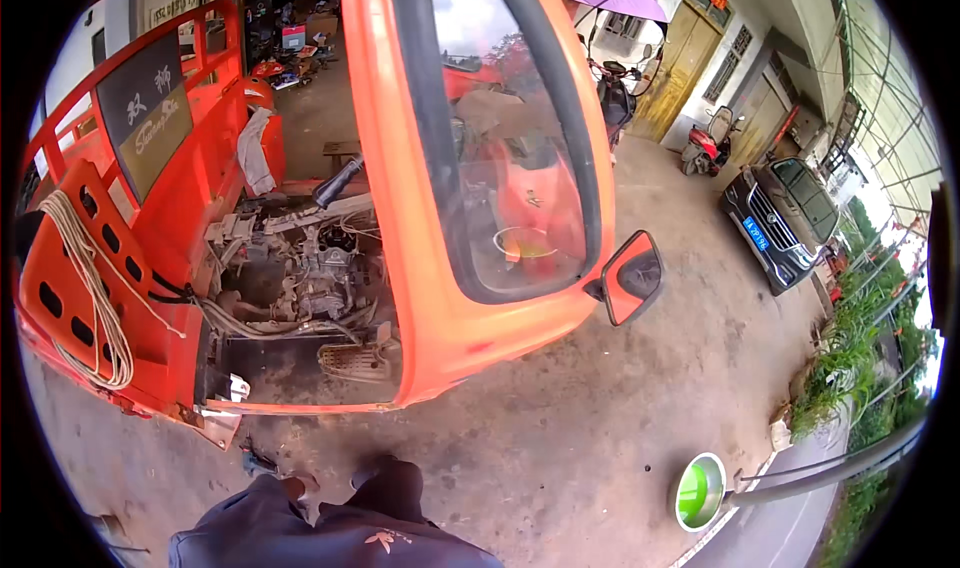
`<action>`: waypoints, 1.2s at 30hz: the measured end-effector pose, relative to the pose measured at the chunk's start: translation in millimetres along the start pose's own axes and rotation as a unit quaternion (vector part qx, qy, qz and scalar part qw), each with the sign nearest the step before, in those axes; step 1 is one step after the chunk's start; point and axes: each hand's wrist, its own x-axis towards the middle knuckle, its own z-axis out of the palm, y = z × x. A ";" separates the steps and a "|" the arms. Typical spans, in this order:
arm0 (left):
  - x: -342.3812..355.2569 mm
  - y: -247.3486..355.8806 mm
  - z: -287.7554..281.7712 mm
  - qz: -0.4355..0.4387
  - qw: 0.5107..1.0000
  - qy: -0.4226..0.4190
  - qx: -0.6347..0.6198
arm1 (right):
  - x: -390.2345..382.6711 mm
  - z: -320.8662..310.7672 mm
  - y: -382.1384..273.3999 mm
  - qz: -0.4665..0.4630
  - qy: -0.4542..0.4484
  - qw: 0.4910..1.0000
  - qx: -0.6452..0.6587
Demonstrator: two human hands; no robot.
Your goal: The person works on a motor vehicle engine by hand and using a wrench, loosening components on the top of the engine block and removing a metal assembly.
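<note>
Neither of my hands can be made out. My dark blue shirt (330, 533) fills the lower edge, with a dark trouser leg (390, 488) beyond it. Beside that leg is a small blurred patch of skin, too unclear to name. Close to it, a small dark teal tool (260, 462) appears to lie on the ground. In front of me stands an orange cargo tricycle (480, 353). Its engine (330, 273) lies bare in the open cab floor, near a ridged foot pedal (355, 362). A coiled rope (100, 298) hangs over the slotted orange panel (75, 258).
The cab's side mirror (634, 276) sticks out to the right. A metal basin (698, 492) with green inside stands by a pole (830, 468). Farther off are a dark car (782, 218), a red scooter (708, 143) and plants (835, 368). A grey cloth (255, 151) hangs behind the engine.
</note>
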 end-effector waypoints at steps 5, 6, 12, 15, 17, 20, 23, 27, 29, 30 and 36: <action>8.3 108.0 -1.3 -0.057 0.998 -0.032 -0.016 | 5.4 -149.1 28.7 0.009 -0.007 0.998 0.065; 19.3 141.3 -8.0 -0.054 0.998 -0.036 -0.002 | 6.4 -186.4 39.2 0.004 -0.018 0.997 0.081; 124.9 398.0 -58.3 -0.036 0.988 -0.070 0.133 | 40.3 -313.9 -53.3 -0.066 0.040 0.996 -0.054; 169.6 528.3 -101.4 0.020 0.978 -0.072 0.193 | 68.0 -377.2 -76.4 -0.025 0.072 0.997 -0.003; 199.6 592.5 -124.6 0.186 0.906 -0.120 0.361 | 95.5 -419.7 -94.4 0.010 0.091 0.995 0.032; 210.2 790.7 -191.4 0.216 0.975 0.042 0.045 | 107.4 -476.5 -113.5 0.071 0.144 0.981 0.112; 161.7 940.2 -284.1 0.349 0.937 0.032 -0.004 | 149.7 -512.0 -161.2 0.103 0.153 0.971 0.149; 207.7 1011.9 -347.6 0.413 0.907 0.072 -0.031 | 241.8 -557.8 -270.6 0.102 0.125 0.976 0.147; 246.5 1005.2 -359.9 0.353 0.928 0.108 -0.058 | 291.4 -585.9 -331.5 0.090 0.110 0.981 0.134; 263.3 994.7 -359.1 0.285 0.946 0.114 -0.103 | 311.7 -604.6 -360.6 0.085 0.105 0.983 0.128; 308.0 831.1 -324.2 -0.029 0.999 -0.014 0.042 | 434.5 -695.5 -580.8 0.007 0.080 0.993 0.089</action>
